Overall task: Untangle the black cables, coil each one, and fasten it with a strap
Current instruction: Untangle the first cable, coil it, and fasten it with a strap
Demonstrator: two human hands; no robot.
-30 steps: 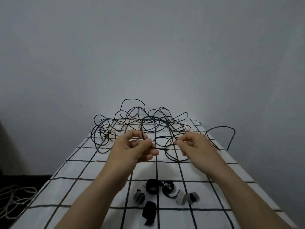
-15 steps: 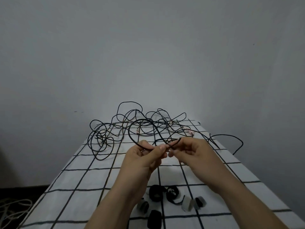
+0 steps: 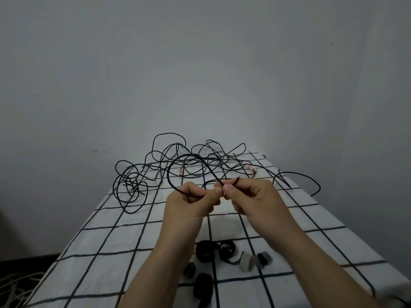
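Observation:
A tangle of thin black cables (image 3: 142,178) sprawls over the far end of the table. My left hand (image 3: 189,203) and my right hand (image 3: 251,196) are raised together above the table's middle, each pinching the same black cable. Between them the cable forms one loop (image 3: 178,161) that arches up and away from my fingers. A short cable end sticks out past my right thumb. Several rolled straps (image 3: 205,251), black and grey, lie on the cloth near my forearms; one black strap (image 3: 202,287) lies nearest to me.
The table wears a white cloth with a black grid (image 3: 106,245). One cable loop (image 3: 311,183) hangs over the right edge. A grey wall stands right behind the table. Pale cords (image 3: 13,285) lie on the dark floor at the lower left.
My hands have come together from apart and risen slightly. The cable between them has been folded into an upright loop, and the hanging loop at the right has shifted outward.

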